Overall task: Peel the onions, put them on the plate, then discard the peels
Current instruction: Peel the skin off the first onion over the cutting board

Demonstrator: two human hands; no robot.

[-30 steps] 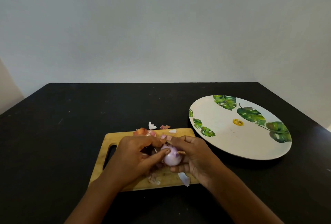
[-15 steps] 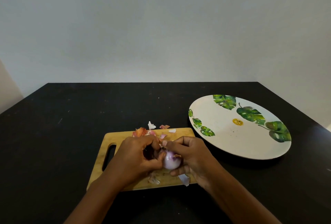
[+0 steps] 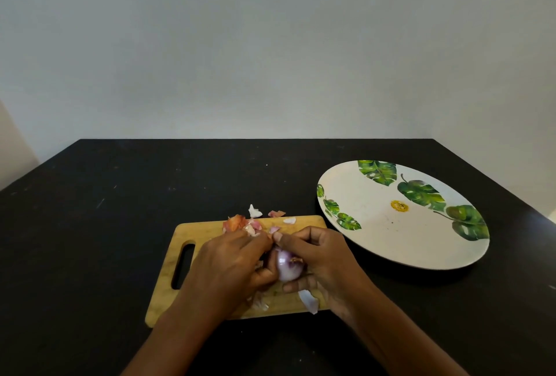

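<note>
Right, far left: black worktop (image 3: 90,240). Next, wooden board (image 3: 162,294), slot at its left end, lying flat. Over it, left hand (image 3: 231,267), fingers curled in against onion (image 3: 287,265), gripping its left side. Along the board's far edge, scattered peels (image 3: 237,222), a couple lying on the worktop just beyond. Centre: that onion, pale purple and glossy, held over the board between both hands. Right hand (image 3: 325,258) cupping it from the right, fingers wrapped over the top and underneath. One pale peel (image 3: 308,300) at the board's near edge, below the right hand. Further right, leaf-printed plate (image 3: 376,243), flat on the worktop, just beside the board's far right corner.
</note>
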